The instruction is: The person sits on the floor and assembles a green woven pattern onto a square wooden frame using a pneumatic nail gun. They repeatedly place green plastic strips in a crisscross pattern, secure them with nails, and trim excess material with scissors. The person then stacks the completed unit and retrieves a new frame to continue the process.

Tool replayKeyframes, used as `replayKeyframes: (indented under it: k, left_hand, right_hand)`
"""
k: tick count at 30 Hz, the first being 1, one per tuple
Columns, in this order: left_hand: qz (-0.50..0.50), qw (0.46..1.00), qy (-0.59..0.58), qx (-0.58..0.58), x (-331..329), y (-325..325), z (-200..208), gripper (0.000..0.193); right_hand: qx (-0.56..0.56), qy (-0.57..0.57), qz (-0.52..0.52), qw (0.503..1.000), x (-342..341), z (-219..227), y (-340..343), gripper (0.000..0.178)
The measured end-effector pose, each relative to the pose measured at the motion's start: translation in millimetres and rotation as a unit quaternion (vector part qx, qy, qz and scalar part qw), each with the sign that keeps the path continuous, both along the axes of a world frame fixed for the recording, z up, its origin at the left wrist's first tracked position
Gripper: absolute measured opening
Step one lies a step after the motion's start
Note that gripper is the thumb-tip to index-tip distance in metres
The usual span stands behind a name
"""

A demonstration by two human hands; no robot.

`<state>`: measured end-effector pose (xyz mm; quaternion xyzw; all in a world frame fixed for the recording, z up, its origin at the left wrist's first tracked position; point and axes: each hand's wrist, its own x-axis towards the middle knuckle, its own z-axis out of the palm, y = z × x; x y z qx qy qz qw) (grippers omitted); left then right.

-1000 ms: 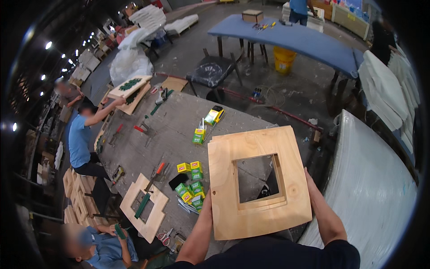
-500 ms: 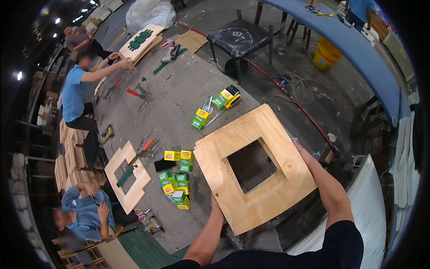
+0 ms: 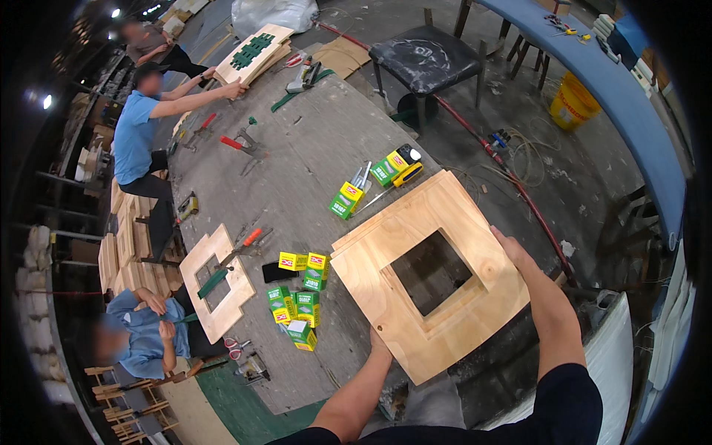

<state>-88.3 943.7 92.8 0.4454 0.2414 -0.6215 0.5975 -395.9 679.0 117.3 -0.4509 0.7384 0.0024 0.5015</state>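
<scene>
A pale plywood panel (image 3: 475, 324) with a square cut-out is held tilted over the near right edge of the workbench. It looks layered along its far edge. My right hand (image 3: 513, 248) grips its right edge, the thumb lying near the rim. At the lower left edge, my left hand (image 3: 380, 345) clasps the wood, its fingers mostly hidden underneath. Just left of the panel lie several green and yellow small boxes (image 3: 282, 304) and a black phone (image 3: 279, 272). Beyond its far edge sit another box (image 3: 345, 200) and a yellow-black tape measure (image 3: 407, 175).
The grey workbench (image 3: 319, 141) carries a second cut-out panel (image 3: 234, 305), red-handled clamps (image 3: 241, 144), scissors (image 3: 236, 348) and a staple gun (image 3: 304, 76). Two co-workers in blue (image 3: 137, 133) are along the left side. A black stool (image 3: 426, 59) and red hose (image 3: 530, 194) lie beyond.
The view has turned slightly, shifting the bench and its things rightward. My hands keep their hold on the panel. The nearer co-worker's hands have come together in front of the chest.
</scene>
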Motion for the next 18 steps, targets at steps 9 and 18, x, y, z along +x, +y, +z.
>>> replayKeyframes:
  k: [9,18]
  left_hand:
    - [-0.374,0.803,-0.395,0.243,30,-8,48,0.054]
    - [-0.488,0.75,-0.445,0.041,111,113,122,0.049]
  right_hand:
    - [-0.311,0.193,0.178,0.913,48,25,47,0.077]
    - [-0.159,0.221,0.195,0.942,73,63,61,0.093]
